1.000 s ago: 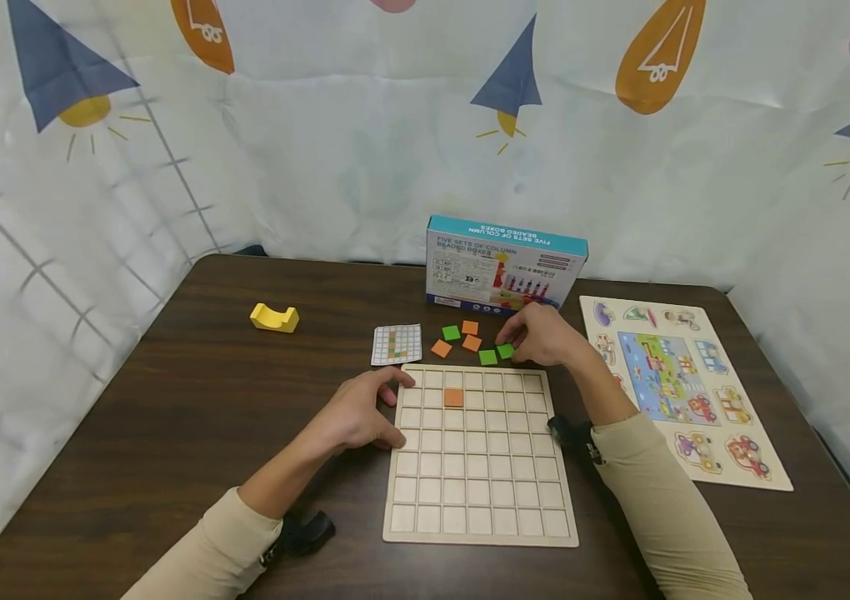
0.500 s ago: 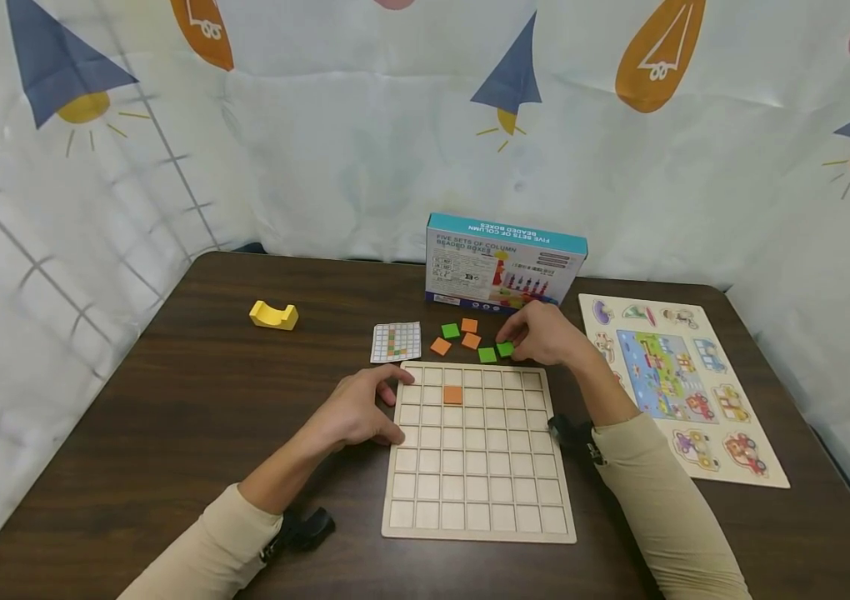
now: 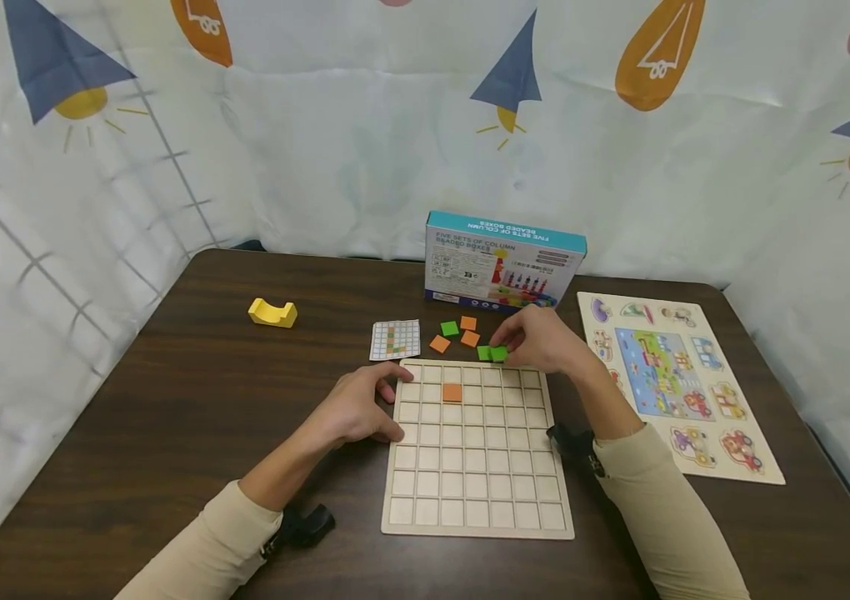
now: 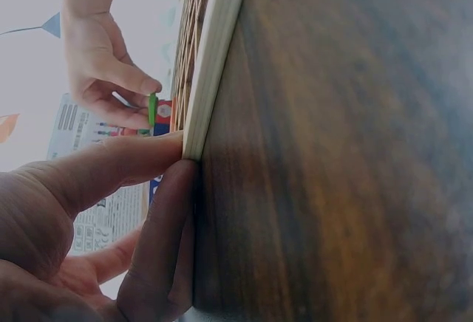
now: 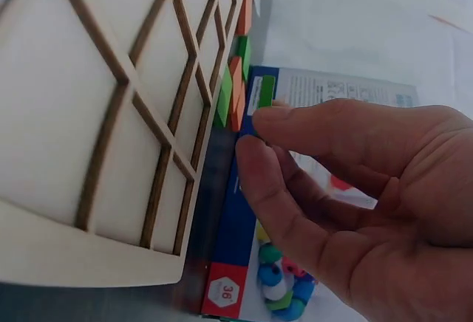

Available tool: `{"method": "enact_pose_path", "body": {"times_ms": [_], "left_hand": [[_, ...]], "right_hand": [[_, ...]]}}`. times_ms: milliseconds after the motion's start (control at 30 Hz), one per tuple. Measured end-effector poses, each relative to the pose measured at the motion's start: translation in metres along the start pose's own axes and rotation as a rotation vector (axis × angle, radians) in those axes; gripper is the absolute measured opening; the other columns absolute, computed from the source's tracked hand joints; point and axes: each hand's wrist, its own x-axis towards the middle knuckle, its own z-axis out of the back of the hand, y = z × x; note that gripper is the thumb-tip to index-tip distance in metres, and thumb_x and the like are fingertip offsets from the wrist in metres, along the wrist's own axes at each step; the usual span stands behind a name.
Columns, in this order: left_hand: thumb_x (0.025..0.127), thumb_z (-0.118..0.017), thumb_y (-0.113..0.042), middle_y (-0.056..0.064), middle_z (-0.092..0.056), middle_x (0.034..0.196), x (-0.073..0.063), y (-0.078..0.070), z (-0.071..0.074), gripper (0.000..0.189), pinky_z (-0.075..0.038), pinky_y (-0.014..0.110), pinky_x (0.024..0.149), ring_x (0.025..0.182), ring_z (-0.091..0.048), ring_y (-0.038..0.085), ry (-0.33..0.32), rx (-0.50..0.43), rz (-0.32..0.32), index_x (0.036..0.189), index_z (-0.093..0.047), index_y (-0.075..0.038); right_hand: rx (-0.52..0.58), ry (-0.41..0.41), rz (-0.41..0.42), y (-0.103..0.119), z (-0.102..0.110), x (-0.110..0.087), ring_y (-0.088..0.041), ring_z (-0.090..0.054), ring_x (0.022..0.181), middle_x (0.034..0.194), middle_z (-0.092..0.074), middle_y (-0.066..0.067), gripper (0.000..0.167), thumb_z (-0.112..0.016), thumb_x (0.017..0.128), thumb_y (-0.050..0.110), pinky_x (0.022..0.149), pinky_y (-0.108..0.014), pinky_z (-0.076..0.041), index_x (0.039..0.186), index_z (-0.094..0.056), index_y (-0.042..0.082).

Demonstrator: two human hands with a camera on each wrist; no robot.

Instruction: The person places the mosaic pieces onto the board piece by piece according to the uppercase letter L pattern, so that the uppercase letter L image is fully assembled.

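Note:
A pale wooden grid board (image 3: 477,433) lies on the dark table, with one orange tile (image 3: 452,392) in a cell of its second row. My left hand (image 3: 357,408) holds the board's left edge, thumb and finger at the rim in the left wrist view. Beyond the far edge, my right hand (image 3: 537,340) pinches a green tile (image 5: 267,91) between thumb and fingers. In the head view that tile overlaps another green tile (image 3: 483,353). Further left lie a third green tile (image 3: 449,328) and several orange tiles (image 3: 439,343).
A small pattern card (image 3: 395,340) lies left of the loose tiles. Behind them stands a beaded-toy box (image 3: 500,262). A picture puzzle board (image 3: 676,383) occupies the right side, and a yellow curved block (image 3: 272,313) sits at the back left.
My right hand has shifted slightly left with the green tile, which now overlaps the neighbouring green one in the head view. The left hand keeps its place on the board.

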Motion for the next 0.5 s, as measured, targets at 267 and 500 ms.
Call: {"method": "enact_pose_path", "body": {"times_ms": [267,500], "left_hand": [[0.064,-0.093,0.004,0.009,-0.058,0.103,0.000,0.000,0.000,0.075,-0.049,0.033,0.061,0.091,-0.052,0.027,0.009,-0.017,0.007,0.130,-0.067,-0.018],[0.063,-0.092,0.007,0.010,-0.058,0.104,0.002,0.001,0.000,0.076,-0.052,0.033,0.059,0.084,-0.054,0.025,0.016,-0.048,-0.002,0.131,-0.066,-0.017]], "right_hand": [[0.026,0.006,0.005,0.008,-0.008,-0.009,-0.021,-0.071,0.094,0.109,-0.077,-0.010,0.023,-0.080,0.084,-0.003,0.085,-0.038,-0.060,0.104,-0.081,0.008],[0.034,0.002,0.024,0.018,-0.015,-0.020,-0.019,-0.068,0.091,0.109,-0.077,-0.008,0.023,-0.081,0.084,-0.002,0.083,-0.036,-0.058,0.104,-0.081,0.008]]}}
